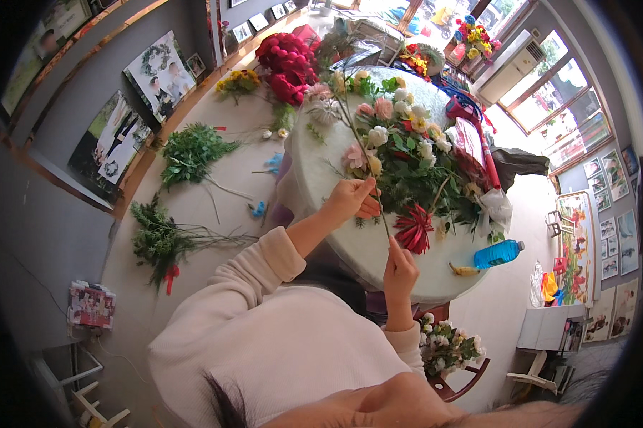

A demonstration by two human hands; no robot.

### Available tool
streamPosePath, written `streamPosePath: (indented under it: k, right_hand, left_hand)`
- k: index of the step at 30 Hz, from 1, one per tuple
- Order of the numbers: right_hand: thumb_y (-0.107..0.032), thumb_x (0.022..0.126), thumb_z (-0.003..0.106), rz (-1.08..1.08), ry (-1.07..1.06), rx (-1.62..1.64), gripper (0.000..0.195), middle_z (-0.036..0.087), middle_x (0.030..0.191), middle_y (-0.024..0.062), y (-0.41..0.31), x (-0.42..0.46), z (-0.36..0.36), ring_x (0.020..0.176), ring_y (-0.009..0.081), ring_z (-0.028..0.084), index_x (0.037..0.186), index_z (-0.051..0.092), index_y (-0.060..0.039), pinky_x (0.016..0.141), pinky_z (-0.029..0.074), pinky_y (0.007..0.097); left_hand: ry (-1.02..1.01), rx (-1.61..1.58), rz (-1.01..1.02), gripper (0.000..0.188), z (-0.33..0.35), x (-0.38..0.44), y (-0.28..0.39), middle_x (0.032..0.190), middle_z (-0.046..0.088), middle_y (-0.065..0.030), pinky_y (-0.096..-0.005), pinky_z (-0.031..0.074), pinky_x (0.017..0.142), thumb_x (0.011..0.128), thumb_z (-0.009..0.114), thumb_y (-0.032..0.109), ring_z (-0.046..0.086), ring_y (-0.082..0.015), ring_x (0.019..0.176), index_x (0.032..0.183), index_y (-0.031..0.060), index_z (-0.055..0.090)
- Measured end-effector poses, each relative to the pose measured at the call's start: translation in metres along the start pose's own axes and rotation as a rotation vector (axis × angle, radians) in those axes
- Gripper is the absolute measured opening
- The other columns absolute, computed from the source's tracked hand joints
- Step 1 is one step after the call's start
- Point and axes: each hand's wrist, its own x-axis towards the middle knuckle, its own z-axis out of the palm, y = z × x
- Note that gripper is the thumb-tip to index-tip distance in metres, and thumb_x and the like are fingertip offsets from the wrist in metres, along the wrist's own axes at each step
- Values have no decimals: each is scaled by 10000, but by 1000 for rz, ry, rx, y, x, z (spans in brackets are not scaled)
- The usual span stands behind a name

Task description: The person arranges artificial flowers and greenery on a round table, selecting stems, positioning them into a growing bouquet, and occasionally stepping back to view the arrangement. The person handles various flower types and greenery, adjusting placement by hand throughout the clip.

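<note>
A long, thin artificial stem with wispy foliage at its far end slants across the round table. My right hand pinches its near end between thumb and fingers. Higher up, my left hand has its thumb and stretched fingertips at the stem; whether they grip it is not clear. Just beyond my hands lies a heap of artificial flowers, with white roses, pink blooms and dark green foliage. A red, strip-petalled flower rests close to my right hand.
A blue bottle and a banana lie at the table's right side. Greenery bundles and red flowers are on the floor to the left. White flowers stand at a chair beside me.
</note>
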Motion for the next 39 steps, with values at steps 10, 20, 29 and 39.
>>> streamPosePath:
  k: [10,20,29,39]
  right_hand:
    - [75,739,538,80,83,102,298,455,578,87,18,-34,12,493,162,463,1006,621,-29,478,383,254]
    - [8,808,513,263,-97,487,214,529,632,32,64,-65,-10,555,83,465,1001,605,20,524,376,204]
    - [-42,833,512,462,-314,610,228,554,689,37,101,-24,-21,623,88,508,1043,580,12,569,412,203]
    - [-89,822,568,165,-130,455,233,567,898,33,14,95,3,742,93,523,1034,579,8,633,423,206]
  left_hand:
    - [-79,-63,-101,379,12,-4,-11,731,614,-153,-310,531,581,907,409,342,636,-227,659,856,-12,534]
    - [97,-461,186,256,-9,7,5,947,604,-22,-297,501,719,909,435,276,602,-153,858,1080,95,492]
    - [116,-333,311,223,1,26,24,891,621,-66,-255,520,631,868,527,235,619,-146,799,959,36,562]
    - [74,205,311,217,42,19,-7,741,610,-19,-206,447,465,805,614,239,549,-52,639,821,28,663]
